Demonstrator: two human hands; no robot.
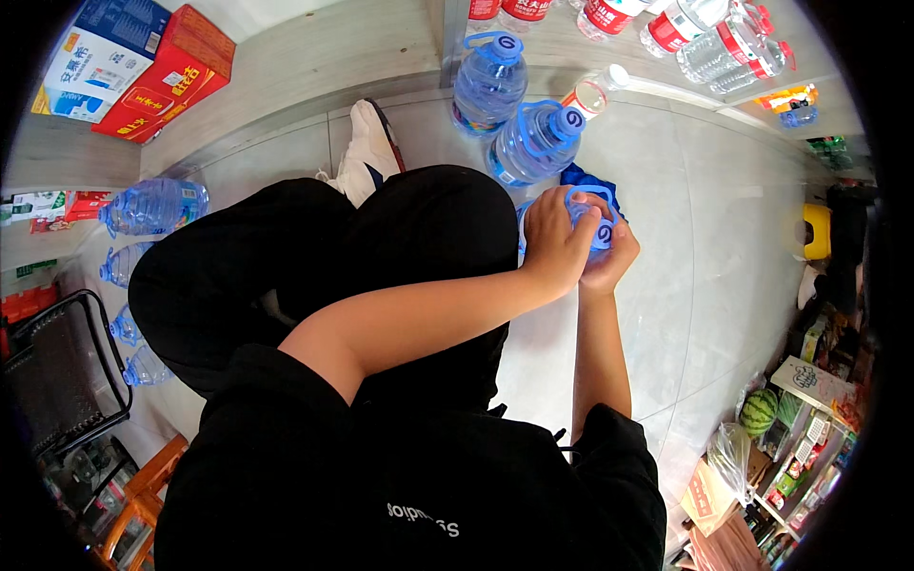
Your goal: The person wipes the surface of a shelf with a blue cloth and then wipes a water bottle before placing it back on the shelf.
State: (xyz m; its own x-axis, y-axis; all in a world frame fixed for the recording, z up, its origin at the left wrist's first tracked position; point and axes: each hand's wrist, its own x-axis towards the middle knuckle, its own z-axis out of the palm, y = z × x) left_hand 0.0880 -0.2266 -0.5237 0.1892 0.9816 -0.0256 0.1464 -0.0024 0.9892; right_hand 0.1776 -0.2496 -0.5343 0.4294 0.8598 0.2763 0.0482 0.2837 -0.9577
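Both my hands are closed around the upper part of a large blue-tinted water bottle [603,234] with a blue cap and a loop handle. My left hand [554,233] wraps its left side, and my right hand [619,255] cups the right side. Most of the bottle's body is hidden behind my fingers. Just beyond it stands a similar big bottle [535,143], and past that another big bottle [489,84], both upright on the floor. A clear bottle with a white cap [592,92] is beside them. Dark blue cloth [577,175] shows behind my hands.
A shelf [371,43] runs along the far side, with red-labelled bottles [609,14] and red boxes [171,81]. More big bottles [157,206] line the left. A black chair [71,371] stands at the left edge; a watermelon [759,411] and stocked shelving [809,381] are at right.
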